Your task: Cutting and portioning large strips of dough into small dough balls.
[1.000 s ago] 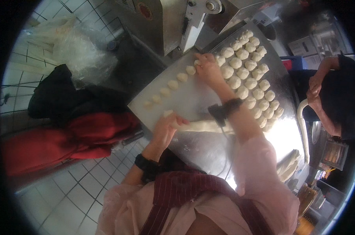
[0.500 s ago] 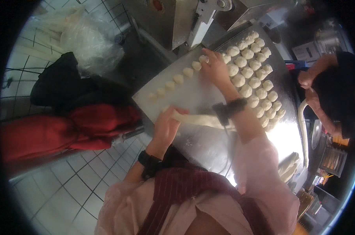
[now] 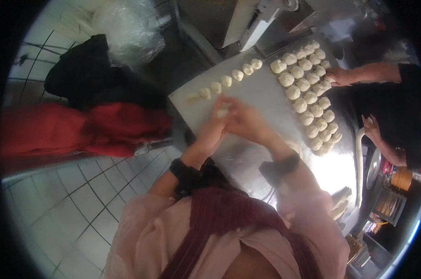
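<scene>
My left hand (image 3: 212, 132) and my right hand (image 3: 247, 122) meet over the near left part of the metal worktop (image 3: 254, 109). Between their fingers shows a small pale piece of dough (image 3: 223, 112); both hands look closed around it, though motion blurs the fingertips. Just beyond them runs a slanting row of small dough pieces (image 3: 226, 81), the nearest ones flatter and fainter. A pale dough rope (image 3: 291, 143) lies partly hidden behind my right forearm. To the right, several larger dough balls (image 3: 303, 84) sit in close rows.
Across the worktop a co-worker's hand (image 3: 339, 76) touches the outer dough balls. Their other hand (image 3: 372, 129) is by a long dough rope (image 3: 359, 169) along the far right edge. Metal equipment (image 3: 261, 25) borders the back. A red cloth-like bundle (image 3: 80, 135) lies left.
My right hand has come back from the row of dough pieces to meet my left hand. The dough rope has left my left hand's grip. A co-worker's hand has reached the dough balls.
</scene>
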The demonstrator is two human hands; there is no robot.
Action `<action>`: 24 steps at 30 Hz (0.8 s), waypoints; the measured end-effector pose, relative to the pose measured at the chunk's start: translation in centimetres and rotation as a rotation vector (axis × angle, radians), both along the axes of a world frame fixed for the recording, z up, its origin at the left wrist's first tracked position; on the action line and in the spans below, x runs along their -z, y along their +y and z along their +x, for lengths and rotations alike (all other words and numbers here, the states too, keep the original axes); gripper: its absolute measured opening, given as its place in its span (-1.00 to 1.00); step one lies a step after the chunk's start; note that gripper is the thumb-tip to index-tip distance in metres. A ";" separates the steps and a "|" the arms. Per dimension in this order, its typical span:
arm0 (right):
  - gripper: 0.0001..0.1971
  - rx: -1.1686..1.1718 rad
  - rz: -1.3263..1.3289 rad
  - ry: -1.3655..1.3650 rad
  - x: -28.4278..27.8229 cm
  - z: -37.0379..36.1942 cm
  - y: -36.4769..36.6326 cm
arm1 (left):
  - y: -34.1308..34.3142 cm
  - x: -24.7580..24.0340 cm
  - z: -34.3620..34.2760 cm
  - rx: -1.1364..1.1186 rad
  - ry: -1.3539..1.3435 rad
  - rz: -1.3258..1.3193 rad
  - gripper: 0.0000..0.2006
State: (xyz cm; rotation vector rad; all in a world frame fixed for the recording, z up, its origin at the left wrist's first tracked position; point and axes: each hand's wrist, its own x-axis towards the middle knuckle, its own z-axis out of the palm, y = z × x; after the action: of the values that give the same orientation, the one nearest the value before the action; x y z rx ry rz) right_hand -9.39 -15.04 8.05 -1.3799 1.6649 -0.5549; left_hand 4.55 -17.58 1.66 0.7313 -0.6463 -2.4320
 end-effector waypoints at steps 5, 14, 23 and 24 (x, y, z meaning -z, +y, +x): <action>-0.50 -0.030 -0.108 0.007 0.9 0.4 0.5 | 0.9 0.4 0.4 0.002 -0.012 0.013 -0.35; -0.74 0.063 -0.207 0.083 1.1 1.7 1.0 | 1.1 2.9 2.5 0.283 0.024 -0.373 -0.58; -0.76 0.255 -0.373 0.102 7.1 4.2 -1.4 | 3.2 -0.2 8.4 0.333 -0.247 -0.386 -0.78; -0.75 0.215 -0.425 0.195 7.1 4.3 -2.0 | 3.3 0.1 8.9 0.318 -0.269 -0.403 -0.78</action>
State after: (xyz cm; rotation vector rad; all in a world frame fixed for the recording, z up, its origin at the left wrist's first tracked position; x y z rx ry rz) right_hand -5.13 -17.00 0.95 -1.6038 1.9431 -0.9680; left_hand 13.46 -14.31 1.61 0.8397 -1.4047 -2.3748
